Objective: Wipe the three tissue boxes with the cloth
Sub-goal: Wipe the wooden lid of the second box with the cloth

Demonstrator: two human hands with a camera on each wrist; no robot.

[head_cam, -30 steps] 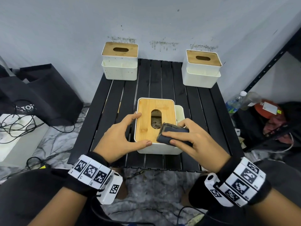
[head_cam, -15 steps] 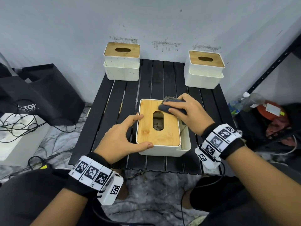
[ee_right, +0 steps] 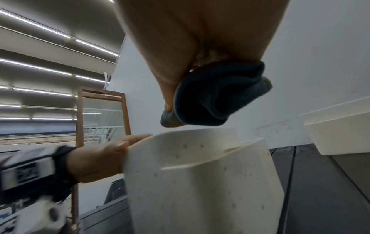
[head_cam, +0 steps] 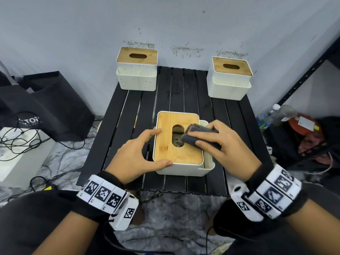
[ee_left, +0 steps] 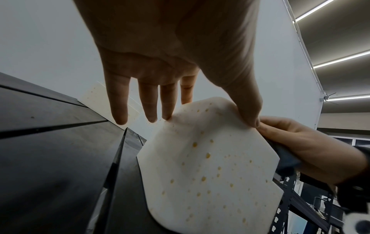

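The near tissue box (head_cam: 176, 150), white with a bamboo lid, lies in the middle of the black slatted table (head_cam: 128, 111). My left hand (head_cam: 138, 155) braces its left side with straight fingers, thumb along the lid's near edge. My right hand (head_cam: 219, 144) grips a folded dark grey cloth (head_cam: 193, 137) and presses it on the lid's right side beside the slot. The right wrist view shows the cloth (ee_right: 216, 98) bunched in my fingers above the speckled box wall (ee_right: 200, 182). Two more tissue boxes stand at the back left (head_cam: 137, 70) and back right (head_cam: 230, 80).
A black bag (head_cam: 46, 107) and loose cables (head_cam: 16, 140) lie on the floor at the left. At the right stands a black metal rack (head_cam: 303, 76), with a plastic bottle (head_cam: 272, 115) and a red item (head_cam: 305, 126) beside it. The wall runs close behind the table.
My right hand slid the cloth from the lid's near right corner to its far right corner, then back to the middle beside the slot. My left hand has kept its place.
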